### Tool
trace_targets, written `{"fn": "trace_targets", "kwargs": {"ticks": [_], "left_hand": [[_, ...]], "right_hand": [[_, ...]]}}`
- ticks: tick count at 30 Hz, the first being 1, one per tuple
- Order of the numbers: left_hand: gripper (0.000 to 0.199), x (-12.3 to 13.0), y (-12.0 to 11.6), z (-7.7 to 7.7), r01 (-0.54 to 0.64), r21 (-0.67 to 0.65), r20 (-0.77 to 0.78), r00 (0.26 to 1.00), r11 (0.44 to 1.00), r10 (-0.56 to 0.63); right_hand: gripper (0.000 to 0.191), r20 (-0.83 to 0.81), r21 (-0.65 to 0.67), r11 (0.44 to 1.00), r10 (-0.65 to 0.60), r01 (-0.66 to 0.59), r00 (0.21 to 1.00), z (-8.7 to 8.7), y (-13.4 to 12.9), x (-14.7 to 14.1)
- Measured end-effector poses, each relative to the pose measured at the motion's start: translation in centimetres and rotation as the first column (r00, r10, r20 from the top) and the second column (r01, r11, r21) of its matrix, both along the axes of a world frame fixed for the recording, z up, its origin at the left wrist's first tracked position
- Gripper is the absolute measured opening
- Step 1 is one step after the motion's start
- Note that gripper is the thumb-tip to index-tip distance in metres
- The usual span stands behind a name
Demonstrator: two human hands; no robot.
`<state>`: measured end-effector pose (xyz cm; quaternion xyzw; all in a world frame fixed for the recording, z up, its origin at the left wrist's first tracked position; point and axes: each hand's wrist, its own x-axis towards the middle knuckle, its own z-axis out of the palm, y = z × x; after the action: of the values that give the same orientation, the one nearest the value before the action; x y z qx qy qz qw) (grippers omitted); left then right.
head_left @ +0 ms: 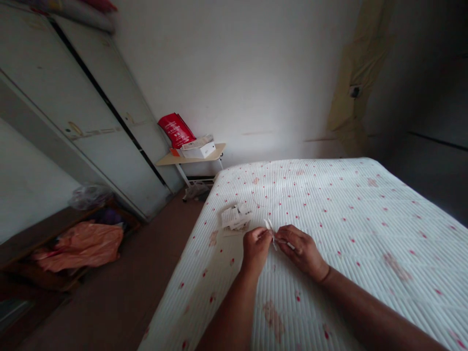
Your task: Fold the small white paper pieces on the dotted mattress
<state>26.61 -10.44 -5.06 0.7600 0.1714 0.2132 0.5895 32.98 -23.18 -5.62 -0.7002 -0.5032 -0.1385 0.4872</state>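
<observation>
Above the bed my left hand (257,246) and my right hand (302,248) meet, fingertips pinched close together. Between them is a small white strip, perhaps paper or tape (269,224), with its thin ends sticking up and down; its exact kind is too small to make out. Both hands are closed on it. Just beyond my left hand lies a loose pile of printed paper slips (236,216), white with dark print, on the quilted bed cover (329,292).
A small table (170,159) at the bed's far left corner bears a red bag (177,130) and a white box (199,148). Left stand a sliding-door wardrobe (109,131) and a low wooden unit with an orange plastic bag (84,246). A wall socket (355,91) is at the right.
</observation>
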Motion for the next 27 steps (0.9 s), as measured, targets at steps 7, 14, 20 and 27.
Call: {"fn": "trace_targets", "kwargs": {"ticks": [7,14,20,27], "left_hand": [[0.024,-0.1,0.2,-0.1,0.042,0.012,0.014,0.999,0.999,-0.042],[0.023,0.0,0.3,-0.4,0.063,0.104,-0.004,0.998,0.993,-0.063],[0.023,0.1,0.5,-0.9,0.132,0.193,-0.037,0.991,0.972,-0.127],[0.024,-0.1,0.5,-0.5,0.163,0.098,-0.060,0.986,0.982,-0.158]], "right_hand": [[0.020,0.015,-0.004,1.000,0.019,-0.019,1.000,0.1,-0.3,0.2],[0.019,-0.093,-0.058,0.993,0.099,-0.105,0.991,0.1,-0.7,1.4],[0.017,-0.293,-0.163,0.961,0.168,-0.223,0.941,0.7,-1.1,1.9],[0.017,-0.536,-0.087,0.974,0.133,-0.212,0.833,0.4,-0.9,1.8]]}}
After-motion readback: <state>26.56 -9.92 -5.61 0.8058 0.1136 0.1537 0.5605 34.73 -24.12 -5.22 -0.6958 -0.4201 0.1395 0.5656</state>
